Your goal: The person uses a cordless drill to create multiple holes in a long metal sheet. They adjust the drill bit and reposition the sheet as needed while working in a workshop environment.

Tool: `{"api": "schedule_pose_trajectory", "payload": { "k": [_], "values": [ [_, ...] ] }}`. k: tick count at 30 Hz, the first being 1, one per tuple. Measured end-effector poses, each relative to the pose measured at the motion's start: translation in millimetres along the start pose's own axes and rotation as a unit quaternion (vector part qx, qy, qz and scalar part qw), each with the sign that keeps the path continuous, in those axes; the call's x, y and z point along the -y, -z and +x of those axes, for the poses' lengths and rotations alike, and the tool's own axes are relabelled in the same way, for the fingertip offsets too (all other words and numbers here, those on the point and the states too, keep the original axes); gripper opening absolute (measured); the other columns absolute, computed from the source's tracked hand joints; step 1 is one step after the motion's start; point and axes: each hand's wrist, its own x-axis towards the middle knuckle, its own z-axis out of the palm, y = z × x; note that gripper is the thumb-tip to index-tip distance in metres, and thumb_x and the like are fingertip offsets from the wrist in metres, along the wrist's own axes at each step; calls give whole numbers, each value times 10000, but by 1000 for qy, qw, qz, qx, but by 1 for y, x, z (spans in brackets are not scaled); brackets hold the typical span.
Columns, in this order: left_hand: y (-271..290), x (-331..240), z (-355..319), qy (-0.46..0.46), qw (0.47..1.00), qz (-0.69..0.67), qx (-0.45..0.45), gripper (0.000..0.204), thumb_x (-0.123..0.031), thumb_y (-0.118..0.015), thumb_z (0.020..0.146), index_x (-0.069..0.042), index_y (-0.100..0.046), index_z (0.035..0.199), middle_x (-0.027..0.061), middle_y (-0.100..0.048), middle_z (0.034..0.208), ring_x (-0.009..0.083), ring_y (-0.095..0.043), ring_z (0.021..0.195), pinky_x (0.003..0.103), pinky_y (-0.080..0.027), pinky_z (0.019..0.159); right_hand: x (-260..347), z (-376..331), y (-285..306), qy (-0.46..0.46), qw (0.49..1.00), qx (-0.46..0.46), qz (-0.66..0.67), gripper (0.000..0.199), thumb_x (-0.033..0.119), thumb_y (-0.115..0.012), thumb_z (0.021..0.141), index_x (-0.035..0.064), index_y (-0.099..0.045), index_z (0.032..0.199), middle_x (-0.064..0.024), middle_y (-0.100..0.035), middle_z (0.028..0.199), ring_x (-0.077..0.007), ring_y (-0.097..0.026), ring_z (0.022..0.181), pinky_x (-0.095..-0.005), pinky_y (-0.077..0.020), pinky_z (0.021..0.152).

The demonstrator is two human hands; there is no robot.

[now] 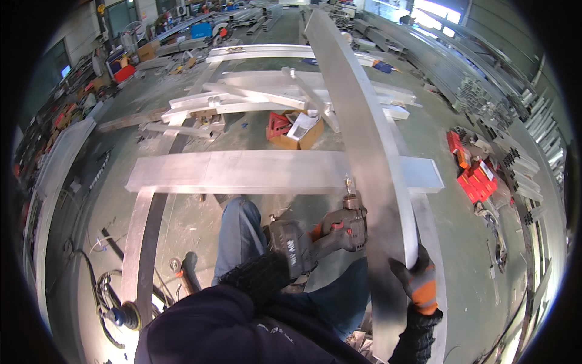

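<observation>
A black cordless drill (353,225) is gripped in my gloved left hand (326,225), which is partly hidden behind the tool and its battery. The drill's bit points away from me, over the face of a crosswise metal beam (242,172). A long, wide aluminium beam (364,145) runs away from me and lies over the crosswise one, just right of the drill. My right hand (419,284), in an orange, grey and black glove, clasps the right edge of this long beam near its close end. Whether the bit touches metal, I cannot tell.
Side rails (138,242) carry the crosswise beam. Beyond lie loose metal profiles (254,97) and a cardboard box (306,136). Red boxes (477,182) sit on the floor at right, beside stacked profiles (524,176). A grinder (128,315) with cables is at lower left.
</observation>
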Motion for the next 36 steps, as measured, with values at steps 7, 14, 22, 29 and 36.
{"api": "schedule_pose_trajectory", "payload": {
  "k": [7,14,22,29,36],
  "values": [
    [-94,-28,-65,-167,957,234,48,546,-199,-681,1045,39,-488,1497,140,-629,1336,292,-655,1191,493,-543,1042,19,-35,36,107,988,88,-68,629,90,-820,812,-77,-571,1364,-232,-759,1003,-360,-751,891,-444,-593,817],
    [-67,12,-236,-152,817,508,-226,434,-78,-704,1020,22,-564,1419,96,-667,1364,200,-674,1221,424,-571,1079,34,-13,50,197,947,227,-111,774,160,-796,674,-34,-570,1388,-270,-737,919,-484,-741,809,-509,-589,739],
    [-199,53,-263,-208,657,637,-346,424,-111,-789,983,28,-659,1362,101,-677,1371,155,-685,1211,347,-559,1082,44,72,20,285,892,324,-134,733,354,-865,729,5,-631,1330,-258,-746,961,-472,-744,808,-495,-615,770],
    [-175,79,-284,-255,913,216,-235,462,-82,-677,1047,30,-511,1464,139,-626,1407,240,-625,1325,391,-525,1114,46,109,-12,263,879,385,-104,692,363,-902,794,-4,-653,1326,-235,-771,1070,-381,-768,921,-466,-605,835],
    [-96,59,-319,-186,847,470,165,154,-123,-720,1024,11,-724,1099,132,-719,1080,301,-678,1118,432,-551,941,37,128,-30,111,848,517,-43,763,366,-945,819,-17,-644,1406,-178,-773,1206,-255,-725,1094,-404,-552,1003]
  ]
}}
